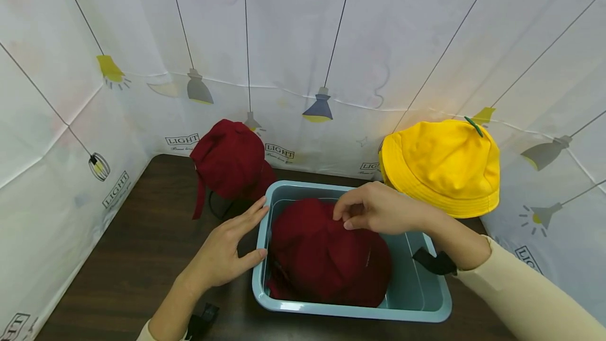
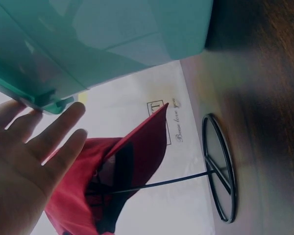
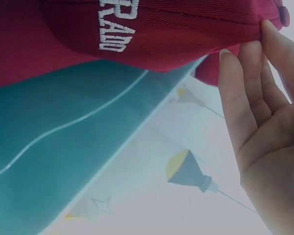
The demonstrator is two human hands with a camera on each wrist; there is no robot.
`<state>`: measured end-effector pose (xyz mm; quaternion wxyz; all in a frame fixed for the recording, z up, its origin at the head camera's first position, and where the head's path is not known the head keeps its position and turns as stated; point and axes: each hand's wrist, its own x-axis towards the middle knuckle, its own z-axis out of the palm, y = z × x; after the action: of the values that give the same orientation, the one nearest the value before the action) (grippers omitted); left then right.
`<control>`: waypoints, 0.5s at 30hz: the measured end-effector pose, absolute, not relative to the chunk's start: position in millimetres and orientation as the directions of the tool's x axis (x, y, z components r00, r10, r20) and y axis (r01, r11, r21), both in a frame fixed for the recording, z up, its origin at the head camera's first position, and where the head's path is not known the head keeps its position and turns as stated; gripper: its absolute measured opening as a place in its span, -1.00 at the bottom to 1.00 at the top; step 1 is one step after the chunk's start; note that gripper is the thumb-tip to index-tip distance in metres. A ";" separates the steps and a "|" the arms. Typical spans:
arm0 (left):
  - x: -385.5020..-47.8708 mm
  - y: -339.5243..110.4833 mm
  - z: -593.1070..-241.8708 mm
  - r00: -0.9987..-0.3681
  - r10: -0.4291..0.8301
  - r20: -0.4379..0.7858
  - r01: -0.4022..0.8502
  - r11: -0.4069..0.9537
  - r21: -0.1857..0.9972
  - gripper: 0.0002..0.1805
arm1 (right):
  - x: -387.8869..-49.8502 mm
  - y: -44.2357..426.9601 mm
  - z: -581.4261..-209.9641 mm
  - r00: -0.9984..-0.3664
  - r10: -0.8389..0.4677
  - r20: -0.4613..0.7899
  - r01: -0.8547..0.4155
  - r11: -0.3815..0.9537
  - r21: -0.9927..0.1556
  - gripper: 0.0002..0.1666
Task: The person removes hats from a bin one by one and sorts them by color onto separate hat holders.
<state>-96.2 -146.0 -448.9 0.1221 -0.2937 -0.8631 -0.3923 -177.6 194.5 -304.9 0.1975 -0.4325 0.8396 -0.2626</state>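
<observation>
A dark red baseball cap (image 1: 326, 262) lies crown up in a light blue plastic tub (image 1: 352, 311). My right hand (image 1: 381, 208) pinches the top of its crown between thumb and fingers; the right wrist view shows white embroidered letters (image 3: 118, 43) on the cap's front. With its fingers extended, my left hand (image 1: 224, 251) touches the tub's left rim. Behind that hand, a second dark red cap (image 1: 229, 159) sits on a black wire stand (image 2: 171, 181) with a round base.
A yellow bucket hat (image 1: 440, 167) with a green stem stands behind the tub's right end. The dark wooden table (image 1: 118, 278) meets a white curtain (image 1: 293, 25) printed with lamps at the back and sides.
</observation>
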 end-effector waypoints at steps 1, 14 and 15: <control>-96.1 -145.9 -448.8 -0.798 0.411 0.441 0.602 0.519 0.607 -0.20 | -177.3 195.1 -303.2 -0.550 -0.829 -0.102 -0.622 0.488 -0.613 -0.76; -96.4 -146.7 -449.8 -0.799 0.408 0.442 0.601 0.521 0.605 -0.20 | -172.1 206.7 -271.8 -0.585 -0.807 -0.079 -0.612 0.503 -0.610 -0.78; -96.4 -146.7 -450.0 -0.798 0.408 0.444 0.603 0.521 0.604 -0.20 | -171.7 207.3 -269.9 -0.588 -0.805 -0.077 -0.609 0.504 -0.612 -0.78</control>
<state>-96.4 -146.7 -450.0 0.1240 -0.2927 -0.8633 -0.3919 -171.7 207.3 -269.9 0.1796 -0.4168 0.8484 -0.2726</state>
